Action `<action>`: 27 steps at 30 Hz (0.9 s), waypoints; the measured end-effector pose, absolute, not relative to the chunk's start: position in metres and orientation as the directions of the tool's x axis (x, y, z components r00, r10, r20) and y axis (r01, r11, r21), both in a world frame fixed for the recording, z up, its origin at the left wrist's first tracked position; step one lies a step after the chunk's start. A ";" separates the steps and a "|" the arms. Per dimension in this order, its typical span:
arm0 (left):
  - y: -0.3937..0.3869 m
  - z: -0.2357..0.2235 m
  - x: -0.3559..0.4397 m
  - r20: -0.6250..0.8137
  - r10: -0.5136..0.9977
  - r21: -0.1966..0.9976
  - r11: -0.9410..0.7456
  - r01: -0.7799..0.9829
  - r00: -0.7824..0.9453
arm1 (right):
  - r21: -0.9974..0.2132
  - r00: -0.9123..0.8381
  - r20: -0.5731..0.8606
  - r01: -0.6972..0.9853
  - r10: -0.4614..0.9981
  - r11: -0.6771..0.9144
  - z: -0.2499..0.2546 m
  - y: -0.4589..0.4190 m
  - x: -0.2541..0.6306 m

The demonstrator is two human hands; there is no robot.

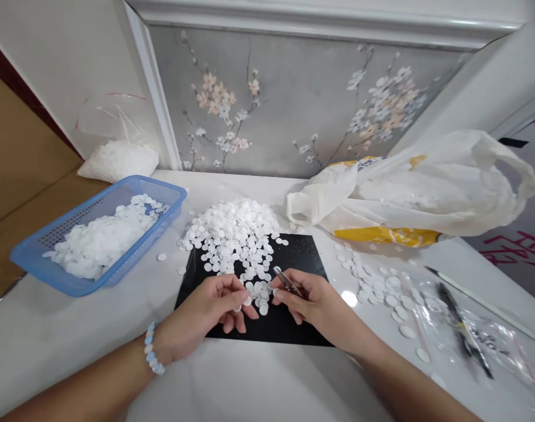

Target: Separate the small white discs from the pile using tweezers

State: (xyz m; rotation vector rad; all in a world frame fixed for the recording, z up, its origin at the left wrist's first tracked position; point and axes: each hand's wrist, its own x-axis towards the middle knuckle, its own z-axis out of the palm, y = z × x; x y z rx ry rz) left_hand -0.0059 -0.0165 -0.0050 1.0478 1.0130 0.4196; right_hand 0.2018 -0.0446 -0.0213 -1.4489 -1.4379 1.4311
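Observation:
Bent over the near part of the pile, my left hand pinches a small white disc between thumb and fingers. My right hand is closed around small silver metal clippers, whose tip points up and left. Its thumb and fingertips are close to the discs. Many loose white discs are heaped at the back of a black mat and trail forward between my hands. A beaded bracelet is on my left wrist.
To the left stands a blue plastic basket with more white discs, and behind it a clear bag of white pieces. A white plastic bag lies back right. Nearer are scattered discs, a clear packet, a black pen and a white stick-like tool.

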 end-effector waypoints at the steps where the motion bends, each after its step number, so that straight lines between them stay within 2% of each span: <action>1: -0.017 -0.005 -0.006 -0.492 0.706 0.856 0.498 0.138 0.509 | -0.950 -0.204 -0.257 0.234 0.945 -0.207 -0.021 -0.045 0.202; 3: -0.018 -0.005 -0.006 -0.504 0.693 0.841 0.530 0.110 0.515 | -0.951 -0.224 -0.268 0.218 0.937 -0.220 -0.021 -0.045 0.200; 6: -0.019 -0.006 -0.007 -0.508 0.688 0.834 0.544 0.096 0.518 | -0.942 -0.221 -0.249 0.281 0.943 -0.183 -0.023 -0.047 0.197; 10: -0.018 -0.009 -0.006 -0.486 0.704 0.848 0.523 0.085 0.519 | -0.875 -0.210 -0.133 0.483 0.969 -0.015 -0.027 -0.052 0.190; 14: -0.018 -0.008 -0.005 -0.476 0.704 0.852 0.518 0.078 0.528 | -0.827 -0.268 -0.085 0.557 0.960 0.082 -0.025 -0.053 0.185; 21: -0.019 -0.009 -0.006 -0.445 0.734 0.878 0.469 0.091 0.513 | -0.846 -0.229 -0.080 0.529 0.970 0.055 -0.024 -0.051 0.189; 27: -0.022 -0.009 -0.006 -0.473 0.697 0.839 0.543 0.033 0.539 | -0.866 -0.162 -0.147 0.497 0.976 -0.048 -0.023 -0.048 0.190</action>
